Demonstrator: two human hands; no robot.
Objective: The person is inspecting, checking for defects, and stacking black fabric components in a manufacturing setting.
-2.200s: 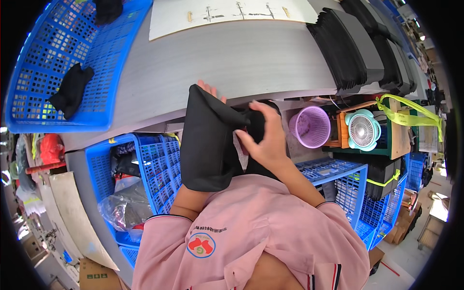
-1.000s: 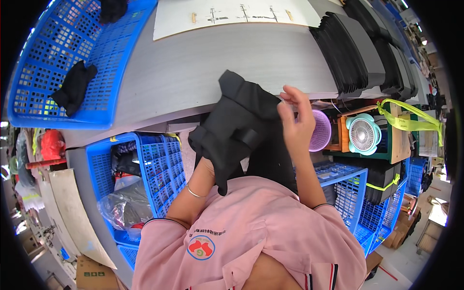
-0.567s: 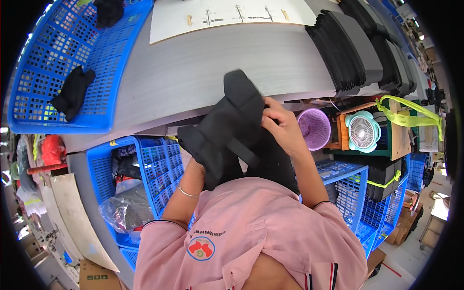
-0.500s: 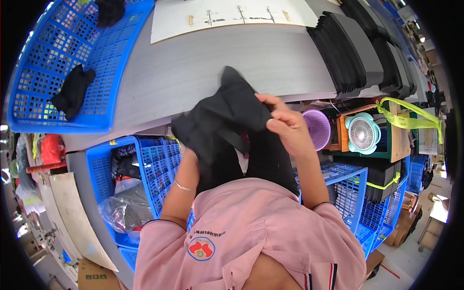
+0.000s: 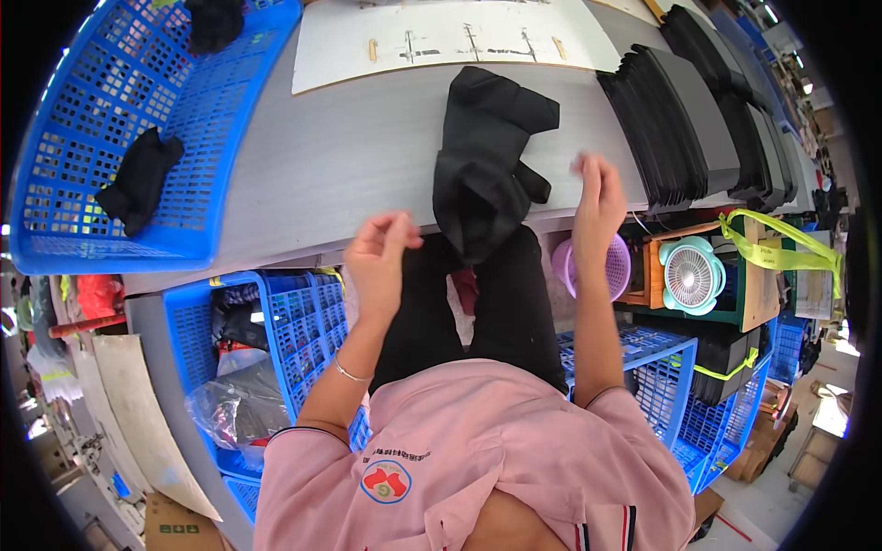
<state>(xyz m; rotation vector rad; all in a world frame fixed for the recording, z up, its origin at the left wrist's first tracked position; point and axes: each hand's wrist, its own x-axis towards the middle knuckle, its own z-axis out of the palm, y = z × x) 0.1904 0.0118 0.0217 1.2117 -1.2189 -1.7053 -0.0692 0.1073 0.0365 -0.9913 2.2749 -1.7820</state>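
Observation:
A black sewn fabric piece (image 5: 487,151) lies on the grey table, with a dark opening facing me and a narrow strap-like part at its right side. Its near end hangs over the table edge above my lap. My left hand (image 5: 378,262) is to its left near the edge, fingers loosely bent, apart from the cloth. Off to the cloth's right, my right hand (image 5: 599,197) is raised with fingers stretched and slightly blurred; nothing shows in it. Which kind of article the black piece is, I cannot tell.
Stacks of black flat pieces (image 5: 675,124) stand on the table's right. A white marked board (image 5: 450,37) lies at the back. To the left is a blue basket (image 5: 207,174) with black cloth pieces inside. A purple basket (image 5: 593,266) and a small fan (image 5: 691,275) are below right.
Both hands have let go of the black fabric piece and moved apart. The piece has gone from my hands above my lap to the table, farther from me.

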